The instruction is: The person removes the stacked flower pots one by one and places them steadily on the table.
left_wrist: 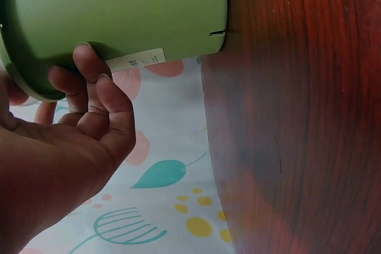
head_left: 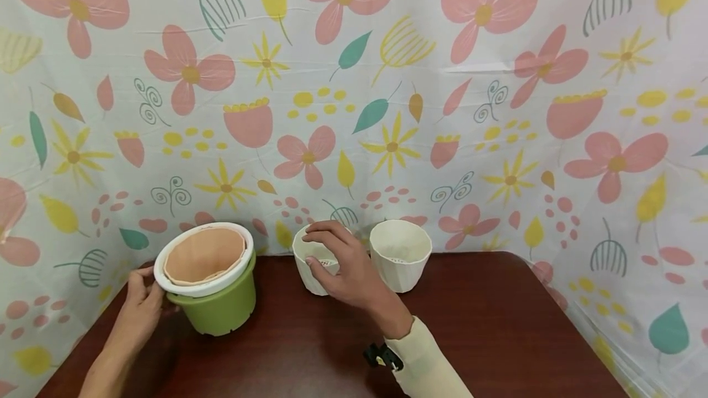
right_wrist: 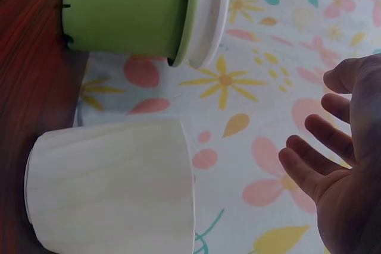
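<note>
Table: dark reddish-brown, glossy, streaky wood grain, straight far edge, far right corner rounded. Directly on it, left side of head view, green pot, upright, notched at the base, near the far edge; toward the middle, left white pot and right white pot, both upright, faceted sides, perforated bottoms, just beside each other near the far edge, the left one partly hidden, green one apart from the pair. Left wrist view also gives a thin dark curved line on the tabletop, can't tell if strand or scratch.
</note>
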`<move>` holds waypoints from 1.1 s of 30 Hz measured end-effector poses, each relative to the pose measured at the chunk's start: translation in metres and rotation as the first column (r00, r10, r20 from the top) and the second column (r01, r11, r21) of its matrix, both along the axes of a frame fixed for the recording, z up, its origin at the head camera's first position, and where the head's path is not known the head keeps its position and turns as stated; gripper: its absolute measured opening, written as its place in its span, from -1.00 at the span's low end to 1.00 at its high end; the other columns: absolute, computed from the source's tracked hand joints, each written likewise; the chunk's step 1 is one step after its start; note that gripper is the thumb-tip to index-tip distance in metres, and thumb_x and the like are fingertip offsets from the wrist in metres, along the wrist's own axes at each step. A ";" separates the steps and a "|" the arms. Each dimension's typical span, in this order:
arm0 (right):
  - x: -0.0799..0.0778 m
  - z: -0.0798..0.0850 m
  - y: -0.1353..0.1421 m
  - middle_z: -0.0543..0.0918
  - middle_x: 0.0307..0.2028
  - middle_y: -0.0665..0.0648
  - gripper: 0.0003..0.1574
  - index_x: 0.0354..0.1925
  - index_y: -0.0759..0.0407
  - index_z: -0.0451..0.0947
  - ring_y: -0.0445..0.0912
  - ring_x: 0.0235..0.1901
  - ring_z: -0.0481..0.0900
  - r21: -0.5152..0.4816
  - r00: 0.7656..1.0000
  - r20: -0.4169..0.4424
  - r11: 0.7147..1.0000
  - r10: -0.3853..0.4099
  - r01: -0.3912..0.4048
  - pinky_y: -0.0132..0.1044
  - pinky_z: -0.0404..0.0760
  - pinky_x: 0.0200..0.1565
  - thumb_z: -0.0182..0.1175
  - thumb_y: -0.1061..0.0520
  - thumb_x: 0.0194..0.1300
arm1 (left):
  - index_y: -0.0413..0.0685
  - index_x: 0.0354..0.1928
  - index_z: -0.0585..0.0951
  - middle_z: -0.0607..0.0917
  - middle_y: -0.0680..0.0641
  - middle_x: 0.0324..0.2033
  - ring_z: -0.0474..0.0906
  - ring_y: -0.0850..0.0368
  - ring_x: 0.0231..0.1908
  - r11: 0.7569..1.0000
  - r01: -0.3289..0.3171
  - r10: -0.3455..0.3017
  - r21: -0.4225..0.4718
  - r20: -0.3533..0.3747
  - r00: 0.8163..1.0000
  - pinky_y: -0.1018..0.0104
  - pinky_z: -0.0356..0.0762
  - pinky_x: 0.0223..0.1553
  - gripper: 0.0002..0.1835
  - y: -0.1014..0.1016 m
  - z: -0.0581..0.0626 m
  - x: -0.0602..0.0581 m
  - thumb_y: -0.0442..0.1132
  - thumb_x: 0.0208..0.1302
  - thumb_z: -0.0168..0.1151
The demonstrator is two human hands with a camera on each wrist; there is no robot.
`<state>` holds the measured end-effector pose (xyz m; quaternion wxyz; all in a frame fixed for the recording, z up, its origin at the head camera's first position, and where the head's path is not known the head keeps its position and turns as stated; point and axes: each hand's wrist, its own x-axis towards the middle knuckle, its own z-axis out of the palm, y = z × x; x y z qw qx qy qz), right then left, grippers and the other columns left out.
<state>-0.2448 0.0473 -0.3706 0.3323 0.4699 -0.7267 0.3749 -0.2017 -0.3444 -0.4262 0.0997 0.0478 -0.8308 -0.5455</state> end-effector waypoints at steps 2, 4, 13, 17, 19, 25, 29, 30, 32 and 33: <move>0.001 0.000 -0.004 0.60 0.17 0.19 -0.56 0.16 0.15 0.62 -0.02 0.21 0.58 -0.005 1.000 -0.001 1.000 0.007 -0.007 -0.15 0.59 0.25 0.41 0.28 0.33 | -0.18 0.32 -0.04 0.67 0.01 -0.19 0.60 0.35 -0.33 1.000 0.002 -0.002 -0.007 -0.001 1.000 0.28 0.70 -0.31 -0.53 -0.001 0.000 0.002 0.05 0.75 -0.30; 0.001 0.001 -0.008 0.60 0.16 0.17 -0.55 0.15 0.15 0.62 -0.03 0.18 0.59 -0.008 1.000 -0.011 1.000 0.017 -0.017 -0.16 0.60 0.23 0.41 0.29 0.32 | -0.19 0.32 -0.04 0.67 0.06 -0.26 0.59 0.33 -0.35 1.000 0.004 -0.004 -0.011 -0.005 1.000 0.28 0.69 -0.32 -0.52 -0.001 0.000 0.002 0.05 0.75 -0.30; 0.005 0.003 -0.017 0.58 0.15 0.13 -0.57 0.15 0.13 0.63 -0.06 0.17 0.56 0.002 1.000 0.004 1.000 0.030 -0.030 -0.23 0.60 0.23 0.44 0.18 0.35 | -0.22 0.34 -0.05 0.66 -0.04 -0.16 0.59 0.34 -0.33 1.000 -0.010 0.010 -0.013 -0.004 1.000 0.28 0.69 -0.31 -0.51 0.001 0.000 0.003 0.04 0.75 -0.30; 0.007 0.004 -0.023 0.56 0.18 0.12 -0.54 0.18 0.12 0.62 -0.06 0.20 0.55 0.012 0.999 0.017 0.999 0.035 -0.035 -0.23 0.57 0.26 0.45 0.15 0.35 | -0.22 0.35 -0.05 0.66 -0.06 -0.16 0.59 0.34 -0.34 1.000 -0.011 0.011 -0.014 -0.005 1.000 0.27 0.70 -0.31 -0.51 0.000 0.000 0.003 0.03 0.75 -0.31; 0.008 0.005 -0.026 0.56 0.18 0.11 -0.53 0.19 0.12 0.62 -0.07 0.20 0.54 0.017 0.999 0.023 0.999 0.042 -0.042 -0.24 0.56 0.28 0.46 0.14 0.36 | -0.22 0.36 -0.05 0.66 -0.07 -0.14 0.59 0.35 -0.33 1.000 -0.013 0.013 -0.014 -0.001 1.000 0.26 0.70 -0.31 -0.49 0.000 0.000 0.002 0.04 0.75 -0.31; 0.011 0.005 -0.034 0.55 0.19 0.13 -0.52 0.21 0.12 0.61 -0.07 0.23 0.51 0.031 0.998 0.028 0.998 0.054 -0.055 -0.26 0.53 0.31 0.45 0.14 0.37 | -0.22 0.36 -0.06 0.65 -0.26 -0.01 0.59 0.37 -0.31 1.000 -0.018 0.018 -0.009 0.017 1.000 0.23 0.71 -0.28 -0.49 -0.001 -0.002 0.003 0.04 0.75 -0.33; 0.011 0.005 -0.038 0.56 0.21 0.16 -0.51 0.22 0.12 0.60 -0.08 0.23 0.52 0.039 0.999 0.016 0.998 0.051 -0.051 -0.30 0.52 0.30 0.46 0.12 0.37 | -0.20 0.35 -0.06 0.65 -0.26 -0.04 0.60 0.33 -0.31 1.000 -0.012 0.012 -0.004 0.008 1.000 0.21 0.72 -0.29 -0.48 -0.001 -0.002 0.004 0.07 0.74 -0.31; 0.011 0.006 -0.039 0.56 0.21 0.17 -0.51 0.22 0.12 0.60 -0.08 0.23 0.52 0.043 0.999 0.011 0.998 0.050 -0.051 -0.31 0.52 0.30 0.46 0.12 0.38 | -0.19 0.34 -0.06 0.66 -0.22 -0.07 0.61 0.32 -0.31 1.000 -0.008 0.008 0.000 0.004 1.000 0.22 0.72 -0.29 -0.49 -0.002 -0.003 0.003 0.08 0.74 -0.31; 0.011 0.007 -0.040 0.55 0.21 0.15 -0.50 0.22 0.11 0.60 -0.10 0.22 0.53 0.045 0.999 0.008 0.998 0.048 -0.048 -0.34 0.52 0.28 0.46 0.10 0.37 | -0.19 0.34 -0.05 0.67 -0.12 -0.13 0.61 0.29 -0.32 1.000 -0.001 0.001 0.004 -0.006 1.000 0.22 0.71 -0.30 -0.48 -0.002 -0.003 0.003 0.09 0.74 -0.29; 0.011 0.008 -0.041 0.55 0.22 0.14 -0.50 0.22 0.11 0.60 -0.11 0.22 0.53 0.047 0.999 0.009 0.998 0.049 -0.050 -0.35 0.51 0.28 0.47 0.10 0.38 | -0.18 0.33 -0.04 0.67 -0.08 -0.16 0.61 0.27 -0.33 1.000 0.002 -0.002 0.007 -0.012 1.000 0.23 0.71 -0.31 -0.48 -0.002 -0.003 0.002 0.09 0.74 -0.29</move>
